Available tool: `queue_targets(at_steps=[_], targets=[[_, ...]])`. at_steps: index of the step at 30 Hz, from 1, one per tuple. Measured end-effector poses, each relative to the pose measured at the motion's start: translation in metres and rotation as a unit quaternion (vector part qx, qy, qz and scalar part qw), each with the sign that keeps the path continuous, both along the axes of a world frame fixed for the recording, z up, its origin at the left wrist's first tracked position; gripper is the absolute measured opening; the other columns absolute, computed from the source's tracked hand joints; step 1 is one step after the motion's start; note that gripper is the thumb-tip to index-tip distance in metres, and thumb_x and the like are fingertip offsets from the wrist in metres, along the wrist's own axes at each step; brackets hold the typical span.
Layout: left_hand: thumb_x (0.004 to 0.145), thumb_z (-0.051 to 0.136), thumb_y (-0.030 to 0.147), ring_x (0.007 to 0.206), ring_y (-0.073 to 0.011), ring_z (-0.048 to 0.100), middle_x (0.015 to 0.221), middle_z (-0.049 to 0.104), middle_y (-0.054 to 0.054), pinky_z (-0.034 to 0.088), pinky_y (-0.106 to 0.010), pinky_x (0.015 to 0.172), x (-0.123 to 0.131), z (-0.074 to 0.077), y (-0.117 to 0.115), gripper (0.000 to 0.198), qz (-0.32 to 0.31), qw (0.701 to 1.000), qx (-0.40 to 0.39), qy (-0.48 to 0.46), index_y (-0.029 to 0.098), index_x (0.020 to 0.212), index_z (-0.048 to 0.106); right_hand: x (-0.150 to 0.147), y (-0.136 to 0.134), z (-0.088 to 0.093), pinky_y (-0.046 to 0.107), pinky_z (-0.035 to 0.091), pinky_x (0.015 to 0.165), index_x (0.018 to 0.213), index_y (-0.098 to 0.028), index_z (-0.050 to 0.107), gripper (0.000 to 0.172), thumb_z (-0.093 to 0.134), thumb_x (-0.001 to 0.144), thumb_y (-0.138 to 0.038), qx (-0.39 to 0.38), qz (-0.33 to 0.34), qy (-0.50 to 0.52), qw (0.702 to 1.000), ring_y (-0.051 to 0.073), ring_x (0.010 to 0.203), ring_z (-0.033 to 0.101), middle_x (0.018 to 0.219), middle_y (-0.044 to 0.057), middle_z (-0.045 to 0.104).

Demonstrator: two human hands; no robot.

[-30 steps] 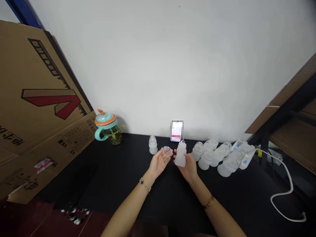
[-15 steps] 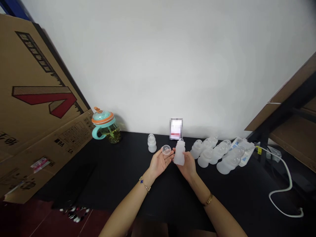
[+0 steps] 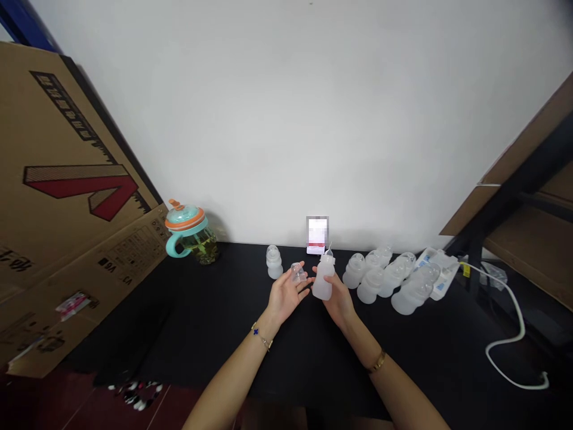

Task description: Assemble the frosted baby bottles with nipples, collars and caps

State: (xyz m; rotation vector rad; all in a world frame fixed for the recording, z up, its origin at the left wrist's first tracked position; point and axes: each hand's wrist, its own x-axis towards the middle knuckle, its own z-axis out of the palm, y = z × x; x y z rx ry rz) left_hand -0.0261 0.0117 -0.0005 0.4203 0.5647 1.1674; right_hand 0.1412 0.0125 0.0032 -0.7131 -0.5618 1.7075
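A clear domed cap [image 3: 298, 273] rests in the fingers of my left hand [image 3: 283, 297], whose palm faces up. My right hand [image 3: 339, 301] is wrapped round a frosted white bottle [image 3: 322, 283], which stands nearly upright with a pale nipple on its top. Left of my hands, a capped small bottle [image 3: 274, 262] is upright on the black table [image 3: 215, 322]. To the right several similar bottles [image 3: 370, 283] are grouped closely, with clear caps over their tops. The two hands are side by side, close to each other.
Behind the hands a blurred lit screen [image 3: 317, 234] leans at the wall. A teal and orange lidded jug [image 3: 190, 232] stands at the left beside a large carton [image 3: 80, 197]. On the right lie a white and blue packet [image 3: 441, 272] and a white cable [image 3: 505, 343].
The clear cap has turned from facing the camera to dome up in my left hand. The bottle in my right hand has shifted slightly, and its nipple shows more clearly. The view has moved a little.
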Motion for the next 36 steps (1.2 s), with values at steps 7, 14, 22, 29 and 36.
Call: queue_targets(at_steps=[7, 14, 22, 29, 36], targets=[[0.093, 0.057, 0.039, 0.08, -0.0166, 0.068, 0.104, 0.071, -0.012, 0.053, -0.026, 0.07, -0.001, -0.003, 0.003, 0.04, 0.011, 0.999, -0.02, -0.035, 0.013, 0.122, 0.067, -0.002, -0.001, 0.001, 0.034, 0.051, 0.082, 0.115, -0.028, 0.07, 0.044, 0.08, 0.072, -0.024, 0.003, -0.004, -0.025, 1.0, 0.022, 0.094, 0.068, 0.118, 0.003, 0.074], [0.093, 0.056, 0.042, 0.073, -0.0161, 0.062, 0.095, 0.069, -0.012, 0.051, -0.028, 0.067, 0.0, -0.005, 0.004, 0.035, 0.027, 0.999, -0.016, -0.019, 0.014, 0.106, 0.07, -0.005, 0.001, -0.003, 0.034, 0.049, 0.082, 0.111, -0.028, 0.071, 0.051, 0.083, 0.064, -0.014, 0.044, -0.008, -0.053, 0.998, 0.024, 0.099, 0.067, 0.116, 0.002, 0.074], [0.093, 0.056, 0.041, 0.07, -0.0137, 0.058, 0.089, 0.068, -0.009, 0.05, -0.026, 0.065, 0.0, -0.003, 0.004, 0.033, 0.028, 0.999, -0.011, -0.045, 0.015, 0.104, 0.072, -0.007, 0.003, -0.01, 0.031, 0.047, 0.087, 0.109, -0.025, 0.073, 0.057, 0.084, 0.056, -0.007, 0.096, -0.048, -0.11, 0.988, 0.022, 0.1, 0.064, 0.11, 0.002, 0.074], [0.092, 0.058, 0.041, 0.071, -0.0144, 0.06, 0.089, 0.068, -0.009, 0.052, -0.027, 0.066, -0.001, -0.005, 0.004, 0.033, 0.029, 0.997, -0.021, -0.062, 0.013, 0.104, 0.072, -0.007, 0.003, -0.014, 0.038, 0.049, 0.095, 0.117, -0.029, 0.071, 0.066, 0.083, 0.054, -0.011, 0.108, -0.077, -0.176, 0.975, 0.025, 0.11, 0.062, 0.116, -0.001, 0.073], [0.093, 0.058, 0.041, 0.071, -0.0142, 0.062, 0.089, 0.07, -0.009, 0.053, -0.026, 0.068, -0.002, -0.004, 0.004, 0.033, 0.03, 0.997, -0.029, -0.067, 0.014, 0.106, 0.071, -0.007, 0.003, -0.012, 0.038, 0.048, 0.097, 0.116, -0.029, 0.071, 0.066, 0.083, 0.054, -0.01, 0.098, -0.083, -0.198, 0.972, 0.024, 0.111, 0.062, 0.116, -0.001, 0.073]])
